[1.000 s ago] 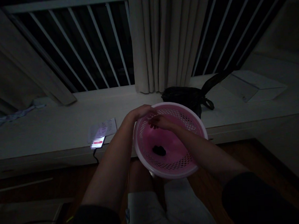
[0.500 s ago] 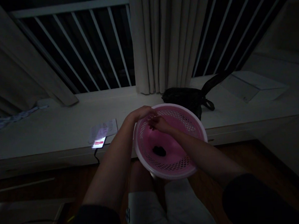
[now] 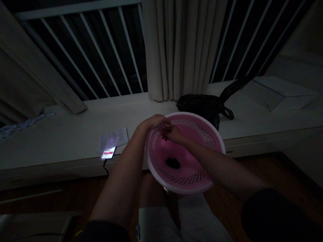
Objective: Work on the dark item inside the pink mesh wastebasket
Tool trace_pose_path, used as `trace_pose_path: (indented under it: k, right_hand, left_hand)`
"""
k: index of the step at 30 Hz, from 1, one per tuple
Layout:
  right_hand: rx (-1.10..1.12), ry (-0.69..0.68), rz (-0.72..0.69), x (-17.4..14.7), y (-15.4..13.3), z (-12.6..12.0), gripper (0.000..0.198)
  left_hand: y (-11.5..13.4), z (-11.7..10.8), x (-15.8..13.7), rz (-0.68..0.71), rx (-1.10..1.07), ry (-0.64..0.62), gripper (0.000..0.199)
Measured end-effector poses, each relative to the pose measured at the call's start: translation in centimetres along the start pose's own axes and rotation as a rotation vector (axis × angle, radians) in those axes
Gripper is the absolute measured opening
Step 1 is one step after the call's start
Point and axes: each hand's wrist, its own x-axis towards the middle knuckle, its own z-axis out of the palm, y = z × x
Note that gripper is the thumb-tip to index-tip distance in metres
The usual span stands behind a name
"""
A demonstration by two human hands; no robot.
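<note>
Hooking over the rim of the pink basket (image 3: 186, 166) at its 11 o'clock, the left grip (image 3: 155, 122) has its fingers bent to the inside! And there's the right grip (image 3: 173, 133), inside the basket, just beside the left, its curled fingers turned toward 9 o'clock. Is either one clamped on anything? Too dark and too overlapped to tell, for both! Now the basket itself: it spreads away toward 4 o'clock from the left grip and surrounds the right one. Down inside lies a small dark item (image 3: 173, 163), at 6 o'clock from the right grip and apart from its fingers. Beyond the rim, on the pale surface (image 3: 132, 110), a black bag (image 3: 197, 102) slumps at 1 o'clock, and a lit phone (image 3: 110, 152) glows at 9 o'clock!
</note>
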Motion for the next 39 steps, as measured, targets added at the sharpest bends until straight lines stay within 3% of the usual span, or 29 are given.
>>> trace_pose_path:
  k: [7, 12, 19, 22, 26, 39]
  right_hand:
    - [0.002, 0.007, 0.056, 0.2, -0.3, 0.1, 0.028]
    - [-0.005, -0.058, 0.069, -0.1, -1.0, -0.5, 0.028]
    - [0.063, -0.129, 0.069, -0.5, -0.9, -0.7, 0.023]
    - [0.080, -0.100, 0.084, -0.4, -0.8, -0.6, 0.023]
    - [0.093, -0.114, 0.111, 0.0, -0.6, -0.5, 0.019]
    - [0.099, -0.148, 0.189, -1.0, -1.9, -0.6, 0.024]
  left_hand:
    - [0.2, -0.2, 0.0, 0.008, 0.136, -0.029, 0.031]
    - [0.9, -0.9, 0.0, -0.043, 0.255, -0.121, 0.038]
    - [0.4, -0.9, -0.1, -0.141, 0.048, -0.362, 0.041]
    - [0.7, -0.9, -0.3, -0.171, 0.029, -0.325, 0.037]
    - [1.3, -0.8, -0.8, -0.107, 0.026, -0.229, 0.033]
    - [0.5, -0.8, -0.6, -0.037, 0.009, -0.190, 0.036]
